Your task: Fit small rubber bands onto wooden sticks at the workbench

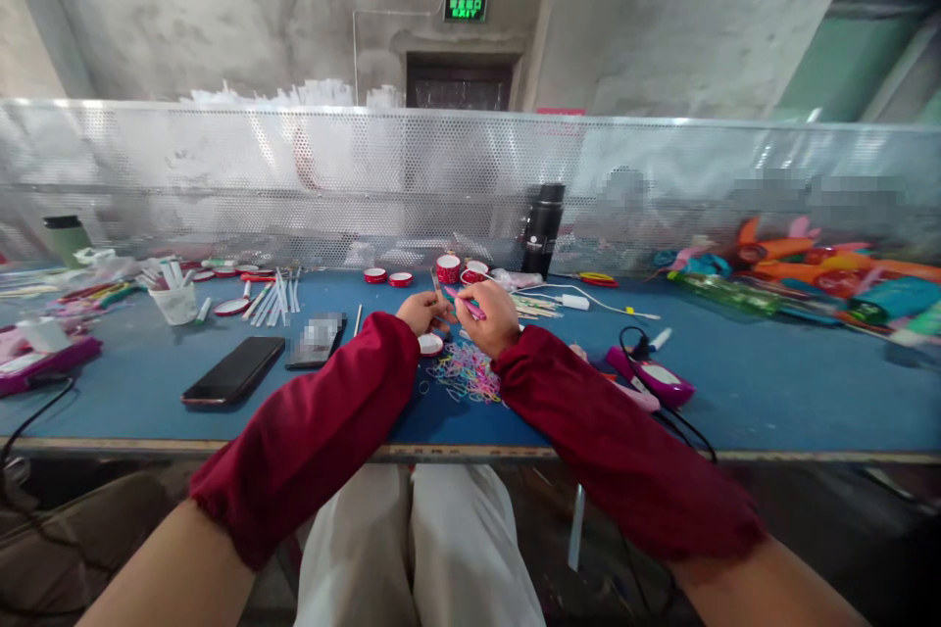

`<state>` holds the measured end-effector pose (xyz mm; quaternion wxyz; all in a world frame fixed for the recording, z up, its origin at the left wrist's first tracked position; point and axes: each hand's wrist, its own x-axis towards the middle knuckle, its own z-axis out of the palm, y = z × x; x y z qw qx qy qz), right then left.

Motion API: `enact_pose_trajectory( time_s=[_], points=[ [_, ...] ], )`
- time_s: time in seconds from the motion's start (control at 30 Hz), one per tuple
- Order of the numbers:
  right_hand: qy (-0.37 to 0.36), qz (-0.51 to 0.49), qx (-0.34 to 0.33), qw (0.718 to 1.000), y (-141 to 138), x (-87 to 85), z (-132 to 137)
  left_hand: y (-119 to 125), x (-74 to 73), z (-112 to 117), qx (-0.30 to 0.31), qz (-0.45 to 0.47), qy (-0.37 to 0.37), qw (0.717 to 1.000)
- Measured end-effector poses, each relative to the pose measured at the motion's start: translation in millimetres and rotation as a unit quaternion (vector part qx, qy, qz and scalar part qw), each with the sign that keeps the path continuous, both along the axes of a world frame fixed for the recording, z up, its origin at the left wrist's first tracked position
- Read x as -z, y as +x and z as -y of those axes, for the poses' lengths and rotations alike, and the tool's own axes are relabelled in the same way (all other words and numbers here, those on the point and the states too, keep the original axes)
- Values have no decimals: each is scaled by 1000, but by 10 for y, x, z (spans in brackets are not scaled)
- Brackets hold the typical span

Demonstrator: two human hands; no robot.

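Note:
My left hand (421, 312) is closed in a pinch around a thin, light-coloured stick (436, 282) that points up from the fingers. Close beside it, my right hand (494, 317) grips a pink pen-like tool (471, 307), its tip near the left fingers. What lies between the fingertips is too small to make out. Below both hands spreads a pile of small coloured rubber bands (470, 374). A small white-topped lid or dish (430, 344) sits under my left hand. Dark red sleeves cover both forearms.
On the blue table (147, 421) lie a black phone (233, 371), a dark packet (316, 341) and a purple device (666, 380) with a cable. Behind stand red tins (448, 267) and a black bottle (542, 230). A cup of sticks (173, 304) is left; colourful toys (816, 265) are right.

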<state>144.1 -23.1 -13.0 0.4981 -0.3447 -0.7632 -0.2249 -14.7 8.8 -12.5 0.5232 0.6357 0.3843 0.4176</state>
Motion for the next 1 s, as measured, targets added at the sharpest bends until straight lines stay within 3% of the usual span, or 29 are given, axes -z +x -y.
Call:
enact_pose_trajectory(
  time_s=[0.2, 1.0],
  points=[
    [-8, 24, -18, 1000, -22, 11, 10, -6, 25, -26, -4, 14, 1, 1000],
    [7, 18, 12, 1000, -14, 3, 8, -10, 29, -41, 4, 2, 9, 1000]
  ],
)
